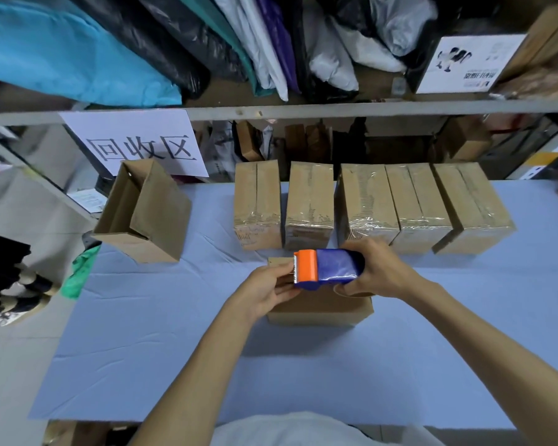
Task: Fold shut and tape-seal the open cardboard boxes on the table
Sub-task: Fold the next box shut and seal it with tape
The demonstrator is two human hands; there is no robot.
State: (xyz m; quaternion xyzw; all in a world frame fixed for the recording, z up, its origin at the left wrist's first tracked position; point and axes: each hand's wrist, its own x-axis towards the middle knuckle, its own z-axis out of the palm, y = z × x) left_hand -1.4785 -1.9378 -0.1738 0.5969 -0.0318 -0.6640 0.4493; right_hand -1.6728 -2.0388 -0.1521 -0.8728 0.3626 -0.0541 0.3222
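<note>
From the head camera, the blue-covered table runs left to right below a shelf rack. The right hand wraps its fingers around the blue body of a tape dispenser and holds it just above a closed cardboard box lying near the middle of the table. The dispenser's orange toothed cutter points left. There the left hand pinches with thumb and fingertips at the cutter end. I cannot tell whether it holds the tape end or the dispenser's edge. Both hands hide most of the box's top, so its flaps cannot be read.

At the far left of the table stands an open cardboard box, tilted, its flaps up and its inside showing. Along the far edge, to the right, stands a row of five boxes, upright and close together, with clear tape across their tops and fronts.

A white sign with large printed characters hangs from the rack behind the open box. Bags of blue, black and white plastic lie on the shelf above.
</note>
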